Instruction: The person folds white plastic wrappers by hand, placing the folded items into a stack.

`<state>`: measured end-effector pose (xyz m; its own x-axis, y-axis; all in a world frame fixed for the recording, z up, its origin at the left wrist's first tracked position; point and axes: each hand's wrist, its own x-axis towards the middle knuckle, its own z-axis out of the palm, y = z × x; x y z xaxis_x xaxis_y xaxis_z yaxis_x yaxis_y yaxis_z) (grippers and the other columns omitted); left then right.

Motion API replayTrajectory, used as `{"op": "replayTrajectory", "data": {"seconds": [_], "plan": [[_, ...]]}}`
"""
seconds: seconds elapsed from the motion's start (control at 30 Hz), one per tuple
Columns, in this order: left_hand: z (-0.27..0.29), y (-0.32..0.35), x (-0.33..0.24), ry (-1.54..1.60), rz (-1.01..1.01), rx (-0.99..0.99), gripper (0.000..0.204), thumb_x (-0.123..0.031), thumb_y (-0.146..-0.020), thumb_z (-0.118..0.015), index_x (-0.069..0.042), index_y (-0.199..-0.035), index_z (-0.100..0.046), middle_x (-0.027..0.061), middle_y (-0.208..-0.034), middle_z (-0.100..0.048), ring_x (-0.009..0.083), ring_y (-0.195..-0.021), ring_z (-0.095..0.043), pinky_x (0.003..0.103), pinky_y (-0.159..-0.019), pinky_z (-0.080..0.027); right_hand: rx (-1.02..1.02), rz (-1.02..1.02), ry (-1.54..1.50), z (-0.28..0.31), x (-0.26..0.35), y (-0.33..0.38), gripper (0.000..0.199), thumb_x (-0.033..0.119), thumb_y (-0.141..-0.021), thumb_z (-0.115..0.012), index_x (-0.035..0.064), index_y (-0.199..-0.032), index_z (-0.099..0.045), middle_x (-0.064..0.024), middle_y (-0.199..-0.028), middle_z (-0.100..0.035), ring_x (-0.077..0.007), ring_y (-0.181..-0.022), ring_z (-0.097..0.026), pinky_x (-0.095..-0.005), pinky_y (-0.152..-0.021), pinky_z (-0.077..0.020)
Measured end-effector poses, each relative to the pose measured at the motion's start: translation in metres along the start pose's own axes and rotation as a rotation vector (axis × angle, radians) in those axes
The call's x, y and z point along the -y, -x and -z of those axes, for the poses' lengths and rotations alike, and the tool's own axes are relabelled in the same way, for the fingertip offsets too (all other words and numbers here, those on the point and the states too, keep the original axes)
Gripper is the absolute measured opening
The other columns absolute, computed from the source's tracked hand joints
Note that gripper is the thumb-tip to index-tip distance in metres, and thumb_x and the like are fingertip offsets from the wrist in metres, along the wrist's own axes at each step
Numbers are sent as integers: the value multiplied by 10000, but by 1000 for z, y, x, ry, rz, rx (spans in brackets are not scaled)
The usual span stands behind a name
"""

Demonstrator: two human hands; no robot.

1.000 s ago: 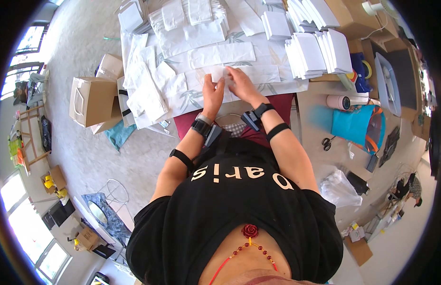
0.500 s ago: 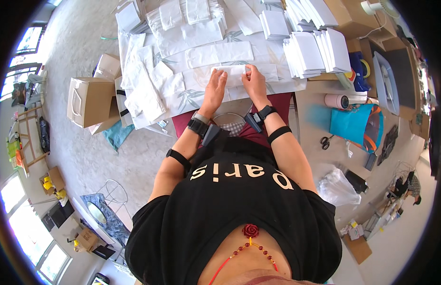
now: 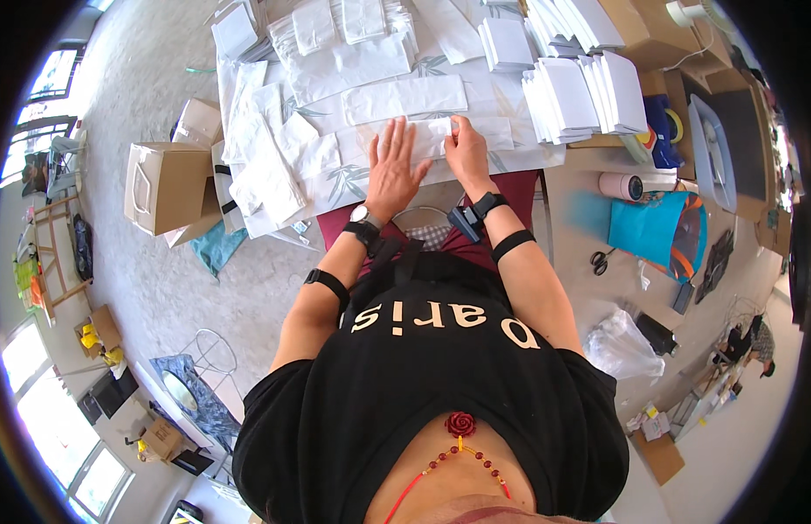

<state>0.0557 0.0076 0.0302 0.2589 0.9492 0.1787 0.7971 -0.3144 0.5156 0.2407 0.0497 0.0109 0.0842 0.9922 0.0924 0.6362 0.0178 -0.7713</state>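
Note:
A thin white plastic-looking strip [image 3: 493, 134], perhaps a flat bag, lies crosswise near the table's front edge. My left hand [image 3: 391, 170] rests flat at its left part, palm down, fingers spread. Close beside it, my right hand [image 3: 467, 155] is closed, thumb and fingers pinching a folded part of the strip. Just beyond lies a similar white strip [image 3: 405, 99], spread flat. To the left are loose white bags [image 3: 270, 166] in an untidy heap, some at the table edge.
White folded stacks [image 3: 562, 100] stand at the table's right side, beside cardboard boxes. More white bags [image 3: 340, 61] are piled at the far side. A carton [image 3: 165, 188] stands left of the table. On the right floor are a blue bag [image 3: 637, 229] and scissors [image 3: 600, 262].
My left hand has turned palm down and spread flat, shifting slightly left, away from the right hand. My right hand keeps its pinch in nearly the same place.

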Motion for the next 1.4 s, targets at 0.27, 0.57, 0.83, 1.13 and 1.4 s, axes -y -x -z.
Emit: {"op": "replayTrajectory", "data": {"seconds": [0.27,0.57,0.83,1.13,1.4], "plan": [[-14,8,12,-202,-102,178,816,-558,-999,-560,-133,-1644,-297,115,-1726,-221,302,-1607,-145,569,-1270,-73,-101,97,170,17,11,4,356,-41,-868,-646,14,-1214,-585,-193,-1020,-653,-381,-947,-664,-471,-825,-534],[-2,-25,16,-89,-90,58,425,-180,-931,-629,-132,-1354,-613,117,-1499,-532,320,-1421,-439,538,-1180,-241,126,270,46,-12,4,17,213,-17,-873,-598,10,-1082,-631,-189,-1052,-626,-397,-1027,-614,-469,-910,-514],[-29,-132,10,66,-179,72,144,-112,-869,-660,-78,-997,-717,120,-1035,-687,343,-1009,-641,458,-882,-523,157,264,-14,-15,-3,14,197,13,-888,-601,18,-1083,-633,-182,-1052,-602,-390,-1031,-594,-479,-923,-505],[-61,-152,13,-34,-42,70,133,-194,-826,-680,-67,-834,-716,130,-900,-697,337,-898,-678,445,-813,-559,152,260,11,-13,-5,16,184,22,-900,-593,11,-1080,-630,-187,-1089,-597,-378,-1058,-591,-467,-938,-503],[-60,-157,18,155,149,64,171,-204,-813,-724,-46,-867,-761,122,-887,-741,268,-811,-720,370,-764,-572,169,227,18,-11,-2,14,160,16,-894,-600,17,-1047,-647,-189,-1074,-607,-385,-1038,-608,-463,-926,-513]]}}
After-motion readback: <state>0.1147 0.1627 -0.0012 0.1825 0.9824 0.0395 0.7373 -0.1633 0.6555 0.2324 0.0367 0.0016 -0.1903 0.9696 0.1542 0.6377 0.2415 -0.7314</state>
